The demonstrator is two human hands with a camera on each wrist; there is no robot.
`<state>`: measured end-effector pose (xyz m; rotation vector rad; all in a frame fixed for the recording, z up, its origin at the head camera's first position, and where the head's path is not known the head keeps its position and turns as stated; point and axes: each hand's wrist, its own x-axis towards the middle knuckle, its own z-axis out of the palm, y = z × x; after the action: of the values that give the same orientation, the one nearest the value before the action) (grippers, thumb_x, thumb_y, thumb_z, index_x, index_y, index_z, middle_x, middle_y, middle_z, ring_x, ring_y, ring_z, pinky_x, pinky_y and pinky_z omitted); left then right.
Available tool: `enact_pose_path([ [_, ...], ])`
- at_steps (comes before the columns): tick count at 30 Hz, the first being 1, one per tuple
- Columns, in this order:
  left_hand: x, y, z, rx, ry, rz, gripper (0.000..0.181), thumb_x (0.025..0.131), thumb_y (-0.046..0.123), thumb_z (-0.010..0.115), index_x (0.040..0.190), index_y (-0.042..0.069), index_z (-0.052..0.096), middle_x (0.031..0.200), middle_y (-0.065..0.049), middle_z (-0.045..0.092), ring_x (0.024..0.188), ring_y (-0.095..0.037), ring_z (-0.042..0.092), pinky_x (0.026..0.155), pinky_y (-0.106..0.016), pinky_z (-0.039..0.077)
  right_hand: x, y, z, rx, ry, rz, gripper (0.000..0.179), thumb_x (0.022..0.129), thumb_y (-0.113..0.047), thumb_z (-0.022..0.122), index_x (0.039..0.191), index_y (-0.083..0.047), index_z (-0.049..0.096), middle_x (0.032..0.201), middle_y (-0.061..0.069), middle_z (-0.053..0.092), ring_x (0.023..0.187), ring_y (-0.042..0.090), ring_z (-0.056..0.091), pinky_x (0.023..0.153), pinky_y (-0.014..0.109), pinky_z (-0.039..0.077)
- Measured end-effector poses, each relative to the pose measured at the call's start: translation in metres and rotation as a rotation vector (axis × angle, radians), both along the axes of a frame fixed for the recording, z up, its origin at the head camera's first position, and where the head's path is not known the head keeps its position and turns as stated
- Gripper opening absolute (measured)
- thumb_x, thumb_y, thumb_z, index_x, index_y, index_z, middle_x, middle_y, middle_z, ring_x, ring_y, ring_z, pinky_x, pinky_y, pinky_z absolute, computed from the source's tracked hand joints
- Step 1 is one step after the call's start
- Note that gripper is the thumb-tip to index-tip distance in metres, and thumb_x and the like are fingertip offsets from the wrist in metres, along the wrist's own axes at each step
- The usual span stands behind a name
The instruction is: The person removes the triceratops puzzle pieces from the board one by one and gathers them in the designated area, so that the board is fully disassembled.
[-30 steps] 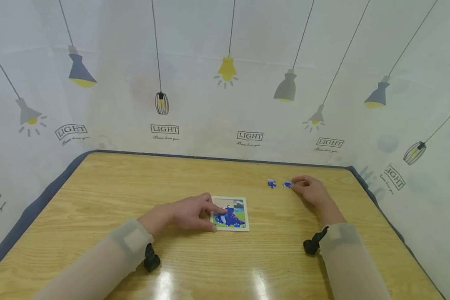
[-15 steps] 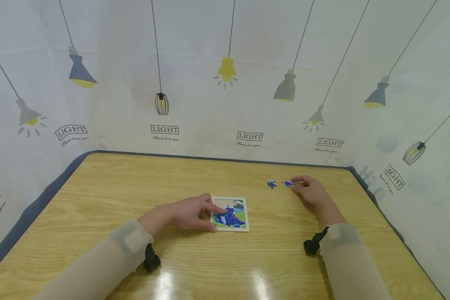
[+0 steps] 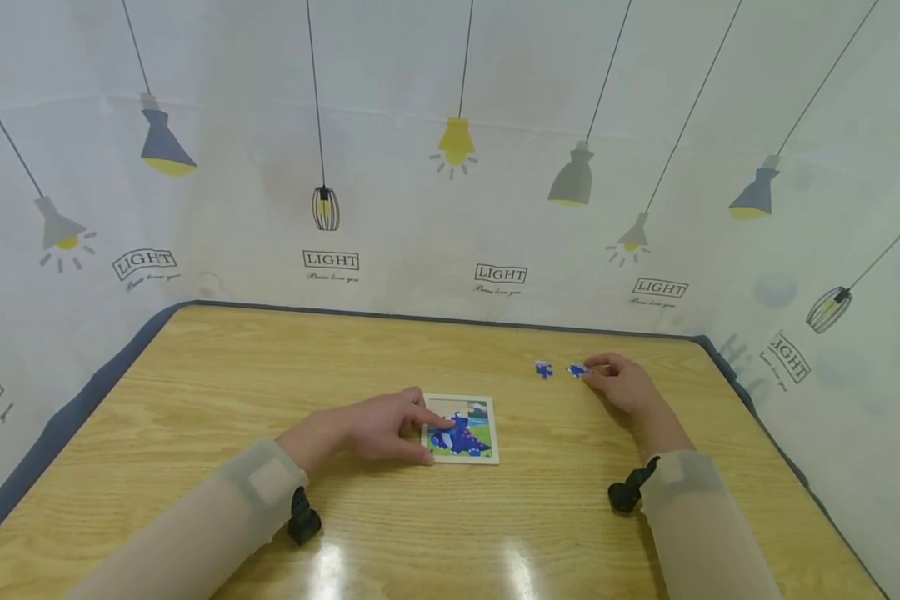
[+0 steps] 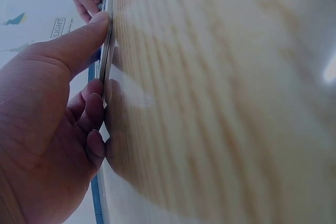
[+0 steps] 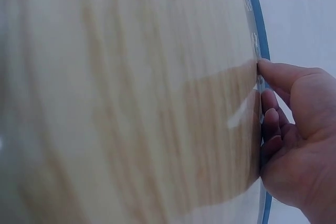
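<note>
Along the wood-grain table [image 3: 450, 533], here's the left hand [image 3: 382, 429], index finger stretched out, and the right hand [image 3: 624, 385], fingertips bent inward. Under that index lies the framed dinosaur jigsaw [image 3: 472, 439], left thumb at its near edge; a sideways push could skid it. Farther right, the right fingertips meet one blue puzzle piece [image 3: 576, 370]; pinching or merely touching, I can't tell. A sloppy grab might flick it into the other blue piece [image 3: 543, 369].

Pale wall [image 3: 390, 150], printed hanging lamps [image 3: 457, 143]; wood-grain table [image 3: 270, 358], dark blue edge [image 3: 52, 437].
</note>
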<state>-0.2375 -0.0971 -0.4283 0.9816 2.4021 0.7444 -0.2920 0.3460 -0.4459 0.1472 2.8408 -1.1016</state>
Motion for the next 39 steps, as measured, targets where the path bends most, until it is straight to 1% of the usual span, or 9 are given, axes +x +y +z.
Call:
enact_pose_path([
  [6, 0.0, 0.0, 0.0, 0.0, 0.001, 0.004, 0.056, 0.101, 0.041, 0.081, 0.154, 0.032, 0.065, 0.115, 0.002, 0.053, 0.103, -0.016, 0.051, 0.087, -0.031, 0.045, 0.002, -0.001, 0.0, -0.018, 0.006, 0.001, 0.045, 0.111, -0.029, 0.066, 0.149, -0.004, 0.062, 0.132, 0.024, 0.061, 0.115, 0.037, 0.057, 0.098, 0.048, 0.046],
  [11, 0.001, -0.001, -0.001, 0.003, 0.009, 0.002, 0.057, 0.1, 0.041, 0.082, 0.154, 0.032, 0.065, 0.115, 0.002, 0.053, 0.101, -0.016, 0.051, 0.086, -0.03, 0.045, 0.004, 0.001, 0.001, -0.08, 0.002, -0.042, 0.05, 0.112, -0.032, 0.062, 0.154, -0.005, 0.058, 0.14, 0.026, 0.058, 0.12, 0.036, 0.057, 0.101, 0.045, 0.047],
  [16, 0.001, 0.0, -0.001, -0.001, 0.008, -0.003, 0.057, 0.1, 0.043, 0.081, 0.154, 0.032, 0.065, 0.116, 0.003, 0.053, 0.101, -0.015, 0.051, 0.086, -0.03, 0.045, 0.013, -0.007, 0.008, -0.077, 0.084, -0.043, 0.046, 0.113, -0.03, 0.058, 0.149, -0.001, 0.062, 0.128, 0.021, 0.065, 0.107, 0.026, 0.059, 0.087, 0.033, 0.049],
  [19, 0.001, 0.0, -0.001, 0.002, 0.008, -0.002, 0.056, 0.101, 0.042, 0.081, 0.154, 0.032, 0.065, 0.116, 0.002, 0.053, 0.102, -0.015, 0.051, 0.087, -0.03, 0.045, 0.02, -0.026, 0.016, -0.106, 0.098, 0.037, 0.041, 0.114, -0.029, 0.058, 0.145, -0.003, 0.065, 0.121, 0.018, 0.067, 0.099, 0.023, 0.06, 0.079, 0.031, 0.051],
  [23, 0.001, 0.0, 0.001, 0.001, 0.013, -0.004, 0.056, 0.101, 0.042, 0.081, 0.154, 0.032, 0.065, 0.117, 0.002, 0.053, 0.103, -0.015, 0.052, 0.088, -0.031, 0.045, 0.03, -0.062, 0.026, -0.136, 0.023, 0.239, 0.036, 0.112, -0.032, 0.064, 0.138, -0.008, 0.069, 0.119, 0.015, 0.069, 0.096, 0.024, 0.061, 0.077, 0.035, 0.054],
  [26, 0.0, -0.001, 0.001, 0.002, 0.018, -0.008, 0.056, 0.101, 0.042, 0.08, 0.154, 0.033, 0.065, 0.118, 0.002, 0.054, 0.102, -0.015, 0.052, 0.088, -0.031, 0.045, 0.036, -0.09, 0.028, -0.102, -0.036, 0.363, 0.029, 0.109, -0.033, 0.068, 0.131, -0.015, 0.073, 0.115, 0.01, 0.069, 0.095, 0.024, 0.062, 0.078, 0.036, 0.054],
  [30, -0.001, -0.002, 0.0, 0.003, 0.019, -0.008, 0.055, 0.101, 0.044, 0.08, 0.154, 0.035, 0.065, 0.119, 0.002, 0.054, 0.103, -0.016, 0.052, 0.088, -0.033, 0.045, 0.04, -0.121, 0.029, -0.065, -0.077, 0.461, 0.021, 0.107, -0.033, 0.072, 0.125, -0.024, 0.076, 0.112, 0.004, 0.068, 0.095, 0.023, 0.062, 0.078, 0.035, 0.054],
  [34, -0.002, -0.002, -0.002, 0.006, 0.023, -0.015, 0.057, 0.101, 0.047, 0.079, 0.154, 0.035, 0.063, 0.118, 0.002, 0.054, 0.102, -0.016, 0.053, 0.088, -0.033, 0.045, 0.041, -0.14, 0.028, -0.063, -0.076, 0.555, 0.021, 0.104, -0.025, 0.076, 0.125, -0.022, 0.076, 0.108, 0.004, 0.067, 0.095, 0.021, 0.06, 0.079, 0.035, 0.051],
  [39, -0.003, -0.002, -0.002, 0.011, 0.026, -0.019, 0.059, 0.101, 0.047, 0.079, 0.155, 0.034, 0.062, 0.116, 0.002, 0.053, 0.1, -0.015, 0.053, 0.086, -0.033, 0.045, 0.04, -0.147, 0.025, -0.024, -0.077, 0.572, 0.021, 0.102, -0.016, 0.077, 0.123, -0.021, 0.077, 0.102, 0.001, 0.065, 0.094, 0.02, 0.057, 0.085, 0.036, 0.047],
])
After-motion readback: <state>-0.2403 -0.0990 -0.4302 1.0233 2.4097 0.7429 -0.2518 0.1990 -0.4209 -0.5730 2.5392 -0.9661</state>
